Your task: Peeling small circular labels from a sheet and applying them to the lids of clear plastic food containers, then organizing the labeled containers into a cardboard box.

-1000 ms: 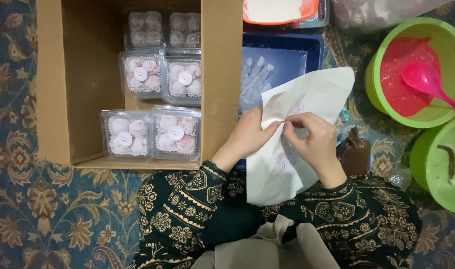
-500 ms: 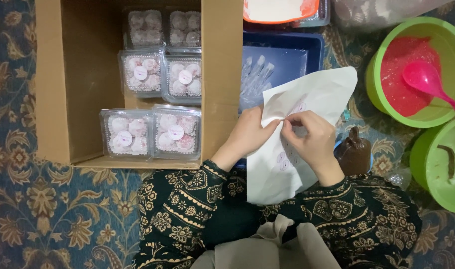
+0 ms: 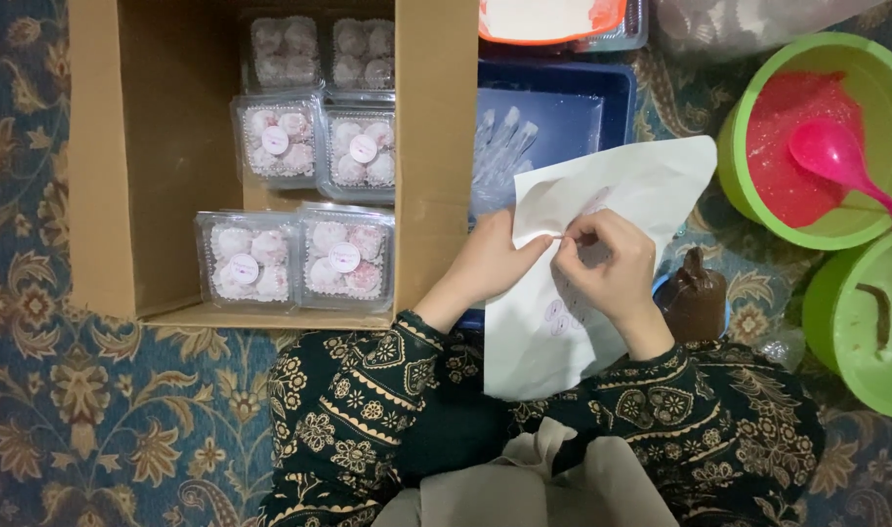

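White sticker sheet [image 3: 602, 195], large, creased, curling at its far right corner, faint round labels printed near its lower middle. Held up over the lap between both hands, in front of the blue tray [image 3: 563, 98], just right of the cardboard box [image 3: 436, 146]. Left hand [image 3: 495, 259] gripping the sheet's left edge, thumb on top, fingers folded behind the paper. Right hand [image 3: 607, 259] curled over the sheet's middle, thumb and forefinger pressed together, pinching at something small on the paper; too small to tell what. Inside the box, six clear clamshell packs [image 3: 294, 256] of pale pink round sweets: two near, two in the middle, two far; round stickers on the four nearer lids, the far two hard to tell. Clear plastic gloves or bags [image 3: 504, 146] lying in the blue tray, count unclear. Two green bowls on the right: far one [image 3: 734, 146] holding red filling and one pink spoon [image 3: 836, 156], near one [image 3: 856, 342] partly cut off. One brown piping bag [image 3: 695, 303] just beside the right wrist. Patterned carpet [image 3: 94, 420] underneath everything.
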